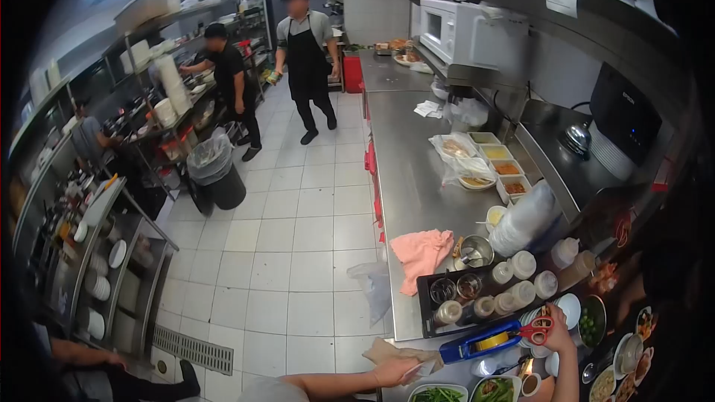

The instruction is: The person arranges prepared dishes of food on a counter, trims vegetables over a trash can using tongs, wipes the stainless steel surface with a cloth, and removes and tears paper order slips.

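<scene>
At the bottom of the view my left hand (398, 372) is closed on a brown paper piece (386, 352), near the counter's front corner. My right hand (560, 331) is at the red-handled scissors (538, 326), its fingers closed around their handles. The scissors lie over the right end of a blue tape dispenser (480, 344) with a yellow tape roll. Just behind the dispenser stands a black tray (426, 305) of squeeze bottles. Two white dishes of greens (439, 394) are below the dispenser.
A steel counter (402, 171) runs away from me, bearing a pink cloth (421, 253), sauce containers (495, 152) and stacked plastic cups (521, 219). A microwave (469, 33) sits above. Across the tiled floor are a bin (220, 171), a person in an apron (304, 52) and other people near shelves.
</scene>
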Action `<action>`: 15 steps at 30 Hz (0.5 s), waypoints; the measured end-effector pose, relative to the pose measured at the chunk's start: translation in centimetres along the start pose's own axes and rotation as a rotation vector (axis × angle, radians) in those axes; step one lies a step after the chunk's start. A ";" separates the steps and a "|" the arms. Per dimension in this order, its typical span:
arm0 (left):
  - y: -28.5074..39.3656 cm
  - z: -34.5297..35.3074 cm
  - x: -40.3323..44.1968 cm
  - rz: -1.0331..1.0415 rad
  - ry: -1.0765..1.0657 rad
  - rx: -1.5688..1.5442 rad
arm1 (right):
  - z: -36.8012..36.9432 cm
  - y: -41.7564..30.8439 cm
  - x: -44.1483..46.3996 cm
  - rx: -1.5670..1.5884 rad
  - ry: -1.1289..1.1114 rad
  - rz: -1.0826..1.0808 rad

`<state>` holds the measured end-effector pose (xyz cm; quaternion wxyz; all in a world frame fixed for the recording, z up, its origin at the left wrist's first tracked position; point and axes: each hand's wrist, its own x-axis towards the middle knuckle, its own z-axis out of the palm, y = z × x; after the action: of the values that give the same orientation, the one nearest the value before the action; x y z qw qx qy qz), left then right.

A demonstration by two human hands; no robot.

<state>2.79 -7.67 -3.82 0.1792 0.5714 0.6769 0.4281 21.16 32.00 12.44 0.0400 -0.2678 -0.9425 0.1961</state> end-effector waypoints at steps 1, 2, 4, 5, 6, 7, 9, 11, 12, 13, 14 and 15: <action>0.2 0.1 -0.1 -0.022 -0.009 0.012 | -0.3 0.0 0.1 -0.037 -0.008 -0.025; 0.1 0.1 0.2 -0.022 -0.003 0.009 | -0.3 0.2 0.0 -0.072 -0.014 -0.043; 0.2 0.1 0.1 -0.037 0.001 0.011 | 0.2 0.4 0.3 -0.127 -0.016 -0.081; 0.5 0.0 0.0 -0.032 0.020 0.012 | 0.5 0.3 0.3 -0.130 -0.014 -0.060; 0.8 -0.2 0.1 -0.023 0.037 0.014 | 0.7 0.2 0.3 -0.131 -0.007 -0.037; 0.9 -0.5 0.2 -0.008 0.052 0.017 | 0.9 0.1 0.3 -0.134 0.005 -0.010; 0.7 -0.8 0.3 0.007 0.073 0.008 | 1.2 1.0 0.8 -0.261 0.001 -0.217; 1.3 -0.4 0.2 -0.020 0.040 0.022 | 1.3 2.8 1.4 -0.372 -0.061 -0.376; 1.5 -0.8 0.2 -0.050 0.003 0.049 | 1.2 3.3 1.4 -0.398 -0.091 -0.405; 1.5 -0.9 0.4 -0.072 -0.041 0.074 | 1.1 3.1 1.5 -0.323 -0.114 -0.300; 1.2 -0.6 0.4 -0.050 -0.024 0.062 | 1.0 3.0 1.6 -0.249 -0.128 -0.195; 1.0 -0.5 0.3 -0.035 -0.003 0.053 | 0.7 2.8 1.6 -0.318 -0.128 -0.247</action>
<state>2.93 -7.61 -2.69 0.1725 0.5646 0.6976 0.4061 21.04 34.80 10.63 -0.0390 -0.1401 -0.9878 0.0551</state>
